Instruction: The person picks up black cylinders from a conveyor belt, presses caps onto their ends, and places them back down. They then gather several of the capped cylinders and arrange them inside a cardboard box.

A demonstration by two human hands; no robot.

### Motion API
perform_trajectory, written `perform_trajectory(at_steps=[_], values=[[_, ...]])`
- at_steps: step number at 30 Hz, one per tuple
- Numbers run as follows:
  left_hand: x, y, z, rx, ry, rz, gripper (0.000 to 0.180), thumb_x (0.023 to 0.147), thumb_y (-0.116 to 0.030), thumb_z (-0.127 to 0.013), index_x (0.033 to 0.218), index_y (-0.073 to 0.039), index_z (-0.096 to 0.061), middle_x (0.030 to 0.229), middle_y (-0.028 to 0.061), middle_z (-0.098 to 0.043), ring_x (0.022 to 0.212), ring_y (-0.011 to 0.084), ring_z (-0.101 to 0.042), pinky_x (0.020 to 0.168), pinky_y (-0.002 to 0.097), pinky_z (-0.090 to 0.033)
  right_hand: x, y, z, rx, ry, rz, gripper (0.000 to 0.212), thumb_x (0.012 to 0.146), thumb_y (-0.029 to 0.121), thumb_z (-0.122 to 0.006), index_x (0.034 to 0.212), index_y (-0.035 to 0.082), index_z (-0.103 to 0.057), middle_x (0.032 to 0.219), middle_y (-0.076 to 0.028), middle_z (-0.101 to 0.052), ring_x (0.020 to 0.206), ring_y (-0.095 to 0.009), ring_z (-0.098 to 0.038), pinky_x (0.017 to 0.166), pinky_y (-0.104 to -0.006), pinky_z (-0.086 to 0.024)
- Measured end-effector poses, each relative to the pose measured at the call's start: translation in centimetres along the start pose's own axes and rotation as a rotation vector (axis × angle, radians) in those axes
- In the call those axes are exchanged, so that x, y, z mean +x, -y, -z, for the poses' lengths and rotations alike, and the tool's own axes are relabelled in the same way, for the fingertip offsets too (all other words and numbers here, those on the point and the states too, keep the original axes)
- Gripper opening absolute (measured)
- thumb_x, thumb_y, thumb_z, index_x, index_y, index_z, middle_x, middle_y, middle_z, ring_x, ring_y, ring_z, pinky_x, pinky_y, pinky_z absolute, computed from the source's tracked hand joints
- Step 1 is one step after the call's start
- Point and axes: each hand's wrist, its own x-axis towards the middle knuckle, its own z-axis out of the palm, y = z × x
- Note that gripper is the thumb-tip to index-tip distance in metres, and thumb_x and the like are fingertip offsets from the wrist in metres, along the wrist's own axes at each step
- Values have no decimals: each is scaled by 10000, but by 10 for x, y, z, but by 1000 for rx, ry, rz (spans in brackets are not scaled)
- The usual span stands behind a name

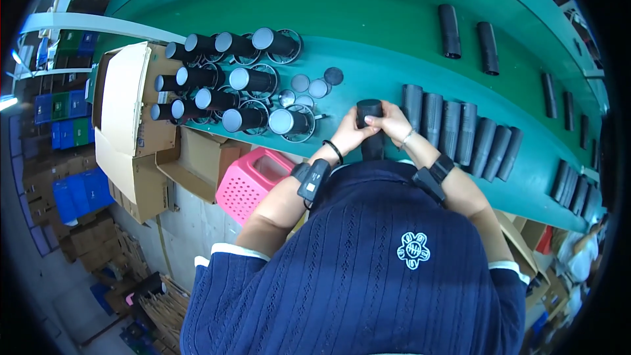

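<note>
The dark cylinder point(370, 125) stands on end at the near edge of the green bench point(368, 6), right in front of the person, its upper end clasped between both hands while its lower part drops out of sight behind the navy knitted top. The left hand point(351, 133) wraps it from the left and the right hand point(393, 121) from the right, fingers curled and pressed against its sides near the flat top; how the thumbs sit cannot be told. To do this step well, it seems wise to keep the tube upright and centred between the palms, press evenly from both sides so it neither tips nor twists, and keep the grip low enough that the top face is not covered. Whether a lid is being seated there is too small to make out. Just right of the hands lies a row of like dark tubes point(460, 131), side by side and touching. Left of the hands stand silver-capped cylinders point(223, 79) on ringed bases, with a few loose round discs point(315, 85) between them and the hands. Below the bench edge sit a pink basket point(253, 184) and an open cardboard box point(131, 118); their contents are hidden. Farther back, single tubes point(468, 39) lie on a green strip, bent and partly cut off at the rim.
</note>
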Motion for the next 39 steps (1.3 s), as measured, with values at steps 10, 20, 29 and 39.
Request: perform_trajectory(at_steps=[10,20,29,39], values=[[-6,-38,16,-105,115,123,712,739,-175,-788,1291,27,-384,1173,123,-550,1099,193,-535,928,331,-442,-2,-7,17,164,183,49,418,840,132,-657,1223,14,-538,1082,-73,-622,987,-150,-574,875,-293,-453],[-9,-44,0,-71,-9,10,566,733,-30,-751,1198,53,-439,1054,111,-594,959,162,-599,810,286,-515,0,3,11,-48,100,66,373,767,23,-688,1115,-33,-567,970,-71,-639,888,-141,-597,796,-293,-489],[0,-41,2,147,-35,36,507,727,26,-733,1156,84,-469,1012,118,-623,926,169,-616,807,285,-510,17,-23,11,-33,-26,155,382,683,148,-764,994,-32,-634,890,-118,-673,797,-188,-628,751,-306,-495],[-7,-50,-9,12,-29,51,347,714,9,-749,1031,48,-615,934,65,-665,850,112,-620,775,250,-507,-14,1,9,94,-12,136,320,758,13,-656,1066,-25,-579,945,-55,-638,859,-129,-599,758,-268,-496]])
